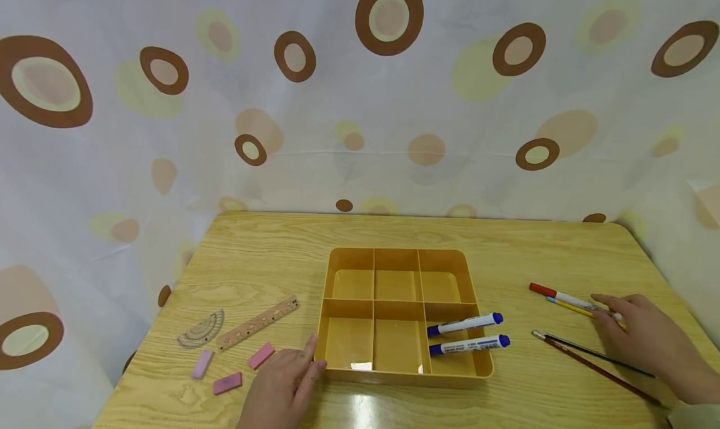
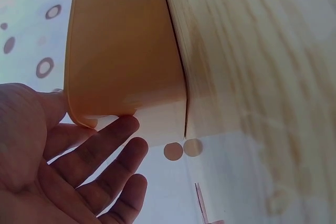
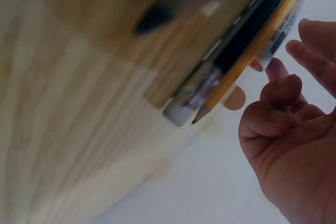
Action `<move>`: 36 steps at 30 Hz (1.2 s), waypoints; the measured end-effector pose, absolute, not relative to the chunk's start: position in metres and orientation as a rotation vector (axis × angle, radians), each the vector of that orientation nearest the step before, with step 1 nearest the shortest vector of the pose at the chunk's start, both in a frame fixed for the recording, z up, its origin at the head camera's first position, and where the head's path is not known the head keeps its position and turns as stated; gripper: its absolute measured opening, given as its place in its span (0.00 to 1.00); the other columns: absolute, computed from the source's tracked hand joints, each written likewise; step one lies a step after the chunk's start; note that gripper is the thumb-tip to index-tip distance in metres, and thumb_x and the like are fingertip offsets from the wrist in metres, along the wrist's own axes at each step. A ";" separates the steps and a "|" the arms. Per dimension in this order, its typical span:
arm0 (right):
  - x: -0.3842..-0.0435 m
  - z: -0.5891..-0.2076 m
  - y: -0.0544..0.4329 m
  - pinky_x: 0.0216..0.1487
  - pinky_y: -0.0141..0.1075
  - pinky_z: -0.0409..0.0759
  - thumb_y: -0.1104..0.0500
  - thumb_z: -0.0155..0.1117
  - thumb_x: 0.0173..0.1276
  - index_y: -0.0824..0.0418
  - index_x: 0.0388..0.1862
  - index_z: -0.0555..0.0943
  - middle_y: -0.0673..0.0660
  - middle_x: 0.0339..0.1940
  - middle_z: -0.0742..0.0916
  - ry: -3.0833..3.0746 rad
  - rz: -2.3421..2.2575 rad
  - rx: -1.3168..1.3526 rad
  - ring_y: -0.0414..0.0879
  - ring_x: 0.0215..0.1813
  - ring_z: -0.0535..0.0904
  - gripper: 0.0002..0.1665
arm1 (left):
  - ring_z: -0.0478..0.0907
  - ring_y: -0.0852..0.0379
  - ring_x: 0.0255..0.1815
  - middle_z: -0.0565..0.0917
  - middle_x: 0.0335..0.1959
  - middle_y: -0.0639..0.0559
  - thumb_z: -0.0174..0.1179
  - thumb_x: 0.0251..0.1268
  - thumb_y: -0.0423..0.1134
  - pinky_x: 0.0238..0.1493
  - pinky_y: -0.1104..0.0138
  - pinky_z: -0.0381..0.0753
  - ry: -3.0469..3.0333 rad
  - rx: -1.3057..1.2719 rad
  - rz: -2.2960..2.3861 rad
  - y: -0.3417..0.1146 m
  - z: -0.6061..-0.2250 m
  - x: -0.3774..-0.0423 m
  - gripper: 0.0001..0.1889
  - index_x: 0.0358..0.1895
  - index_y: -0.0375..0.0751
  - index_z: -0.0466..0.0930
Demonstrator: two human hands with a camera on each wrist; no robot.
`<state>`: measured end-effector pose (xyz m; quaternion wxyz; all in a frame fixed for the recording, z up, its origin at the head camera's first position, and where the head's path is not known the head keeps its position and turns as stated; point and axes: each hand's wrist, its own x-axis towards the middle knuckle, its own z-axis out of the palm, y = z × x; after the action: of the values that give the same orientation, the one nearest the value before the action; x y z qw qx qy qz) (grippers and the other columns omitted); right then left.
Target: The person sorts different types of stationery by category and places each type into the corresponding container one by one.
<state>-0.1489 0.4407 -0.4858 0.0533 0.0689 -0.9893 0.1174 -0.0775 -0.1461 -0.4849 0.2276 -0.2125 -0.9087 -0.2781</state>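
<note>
A yellow-orange tray [image 1: 405, 378] with several compartments stands mid-table. At its front left corner, my left hand [image 1: 284, 385] touches the outside with thumb and straight fingers, seen also in the left wrist view. Two blue-capped markers [image 1: 464, 324] lie in the front right compartment, their ends over the right wall. My right hand [image 1: 647, 332] is over a red-capped marker [image 1: 543, 289] and a yellow pencil [image 1: 570, 307] lying side by side. Thumb and forefinger are on either side of the marker, apart; the other fingers curl. No firm grip shows.
Below the right hand lie a dark-handled paintbrush [image 1: 600, 355] and a red-brown paintbrush [image 1: 602, 369]. On the left are a protractor [image 1: 201, 330], a ruler [image 1: 259, 323] and several pink erasers [image 1: 227, 383]. A patterned curtain [image 1: 394, 104] hangs behind and beside the table [image 1: 270, 235].
</note>
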 end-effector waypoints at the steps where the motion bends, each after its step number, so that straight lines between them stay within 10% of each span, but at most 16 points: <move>1: -0.150 -0.486 0.443 0.28 0.51 0.80 0.59 0.64 0.77 0.75 0.59 0.81 0.69 0.37 0.86 -3.022 0.343 0.209 0.65 0.41 0.80 0.20 | 0.83 0.65 0.34 0.90 0.31 0.57 0.72 0.63 0.36 0.38 0.67 0.86 -2.506 -0.581 -0.768 -0.146 -0.485 -0.077 0.22 0.59 0.31 0.84; 36: -0.141 -0.473 0.443 0.24 0.43 0.73 0.63 0.67 0.73 0.74 0.53 0.84 0.65 0.31 0.86 -2.990 0.284 0.181 0.61 0.34 0.79 0.16 | 0.83 0.65 0.34 0.90 0.32 0.57 0.70 0.66 0.38 0.39 0.69 0.85 -2.457 -0.633 -0.736 -0.148 -0.487 -0.079 0.21 0.59 0.31 0.84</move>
<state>-0.1406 0.4429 -0.4731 0.0665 0.0600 -0.9915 0.0942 -0.0788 -0.1481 -0.4871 0.2474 -0.2323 -0.9011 -0.2701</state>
